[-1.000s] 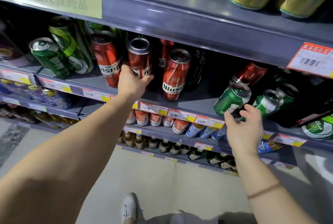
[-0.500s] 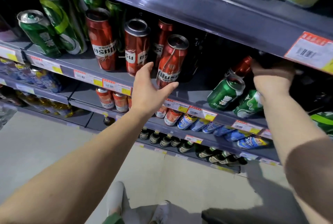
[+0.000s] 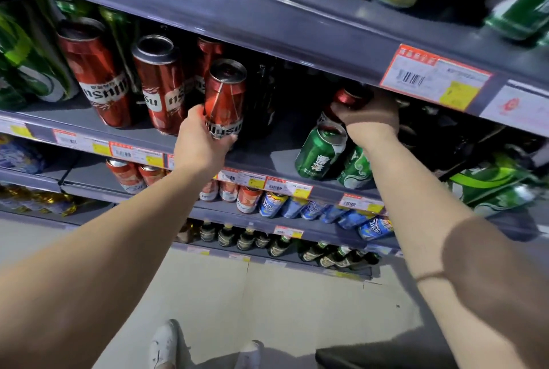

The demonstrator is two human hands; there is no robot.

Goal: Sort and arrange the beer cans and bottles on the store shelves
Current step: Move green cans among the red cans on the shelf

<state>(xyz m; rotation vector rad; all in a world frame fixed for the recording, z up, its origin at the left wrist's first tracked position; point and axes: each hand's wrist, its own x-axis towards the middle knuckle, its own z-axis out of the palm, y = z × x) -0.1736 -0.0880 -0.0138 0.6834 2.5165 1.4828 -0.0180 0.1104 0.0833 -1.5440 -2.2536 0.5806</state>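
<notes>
On the middle shelf point(image 3: 267, 157), the left hand point(image 3: 202, 142) – open in the air a moment ago – now closes its grip on the front red can point(image 3: 225, 98), while the right hand point(image 3: 370, 119) clasps another red can point(image 3: 346, 98) deeper in (both seemingly mid-rearrangement).

Single view only: head-worn wide-angle camera, looked forward and down along both outstretched forearms. Faced shelf point(image 3: 267, 157) front at close range, arm's reach. Frame ran from upper shelf underside at top to floor point(image 3: 267, 294) and white shoes point(image 3: 163, 345) at bottom. Edges bowed by lens. No second view.
</notes>
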